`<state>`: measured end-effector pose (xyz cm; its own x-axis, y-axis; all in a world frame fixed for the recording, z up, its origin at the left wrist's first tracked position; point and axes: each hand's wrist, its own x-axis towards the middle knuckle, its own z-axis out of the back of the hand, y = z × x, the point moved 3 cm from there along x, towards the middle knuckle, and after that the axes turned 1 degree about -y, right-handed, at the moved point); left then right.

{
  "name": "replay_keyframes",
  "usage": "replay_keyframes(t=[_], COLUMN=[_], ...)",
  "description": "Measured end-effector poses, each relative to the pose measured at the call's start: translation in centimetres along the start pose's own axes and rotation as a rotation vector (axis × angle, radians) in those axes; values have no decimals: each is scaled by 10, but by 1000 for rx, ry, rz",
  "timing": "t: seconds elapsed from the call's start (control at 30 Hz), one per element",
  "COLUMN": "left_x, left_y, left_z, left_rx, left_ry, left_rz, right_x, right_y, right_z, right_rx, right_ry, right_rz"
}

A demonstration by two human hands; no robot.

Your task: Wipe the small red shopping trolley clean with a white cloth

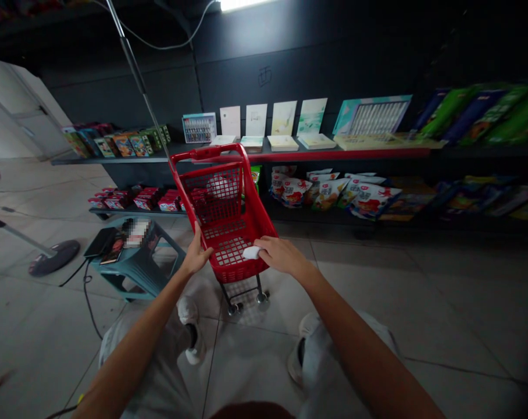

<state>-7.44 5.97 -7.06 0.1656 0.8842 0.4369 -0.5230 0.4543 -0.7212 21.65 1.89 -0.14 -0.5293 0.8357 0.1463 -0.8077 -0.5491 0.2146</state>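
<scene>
A small red plastic shopping cart [260,218] with lattice walls stands in front of me, its handle towards the shelf. My left hand [196,255] grips the cart's left side, thumb inside the rim and fingers along the outer wall. Over the right front rim is my right hand [278,252], closed on a small white cloth-like wad [252,252]. Its exact kind cannot be made out. Inside the cart, the lattice bottom shows.
Behind the cart, a dark shelf [368,155] carries propped booklets [284,118], snack bags [373,199] and small boxes [141,144]. At left are a blue-grey stool [137,262] with devices on it, trailing cables and a pole stand's round base [54,259].
</scene>
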Motion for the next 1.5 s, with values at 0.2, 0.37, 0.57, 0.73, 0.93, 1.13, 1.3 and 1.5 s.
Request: replay_keyframes(t=[0.2, 0.37, 0.57, 0.73, 0.93, 1.13, 1.3, 1.5], left_x=[3, -6, -17, -15, -14, -21, -26, -26], left_y=[10, 1, -18, -12, -4, -13, -24, -40], left_z=[12, 11, 2, 5, 10, 7, -2, -14], left_rx=[-119, -31, -71, -66, -84, -143, -115, -82], left_ry=[15, -70, 18, 57, 106, 181, 181, 180], left_rz=[13, 116, 101, 81, 83, 64, 109, 42], right_x=[0, 0, 1, 14, 24, 35, 35, 22], right_y=[1, -19, -37, -31, -33, -59, -70, -82], right_z=[0, 12, 15, -6, -13, -23, -29, -21], right_rx=[97, 174, 275, 195, 188, 371, 368, 378], right_ry=[-61, -432, -766, -606, -617, -683, -648, -723], right_rz=[86, 21, -164, -118, -141, -206, -194, -313])
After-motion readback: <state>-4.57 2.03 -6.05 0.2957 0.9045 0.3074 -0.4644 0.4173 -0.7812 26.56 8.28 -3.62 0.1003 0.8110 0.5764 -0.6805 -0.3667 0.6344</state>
